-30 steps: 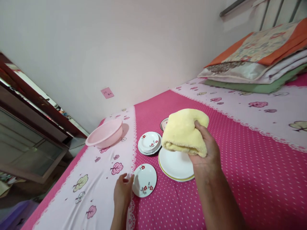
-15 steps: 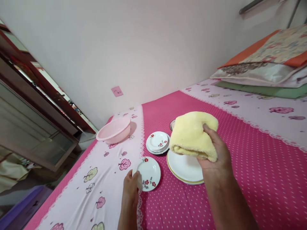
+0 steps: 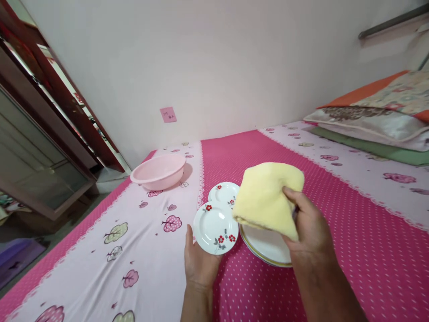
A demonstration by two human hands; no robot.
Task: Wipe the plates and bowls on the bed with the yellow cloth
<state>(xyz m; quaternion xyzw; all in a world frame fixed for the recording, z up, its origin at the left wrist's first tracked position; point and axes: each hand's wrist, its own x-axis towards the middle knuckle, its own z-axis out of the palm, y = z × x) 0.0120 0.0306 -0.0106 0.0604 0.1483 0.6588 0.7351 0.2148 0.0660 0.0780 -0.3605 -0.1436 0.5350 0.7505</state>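
My left hand [image 3: 200,264] holds a small white plate with red flowers [image 3: 215,226] by its near rim, lifted just off the bed. My right hand [image 3: 310,226] grips a folded yellow towel [image 3: 268,197] held in the air right of that plate. Beneath the towel lies a larger white plate with a yellow rim [image 3: 268,246]. A stack of small flowered plates [image 3: 223,194] sits just behind the held plate.
A pink plastic basin [image 3: 158,170] stands on the bed's pink and white sheet [image 3: 351,250] at the far left. Folded bedding [image 3: 378,118] is piled at the far right. A wooden window frame [image 3: 43,147] borders the bed's left side.
My left hand reached the small flowered plate, closed on its rim and lifted it. The towel in my right hand stayed up and drew closer to the plate.
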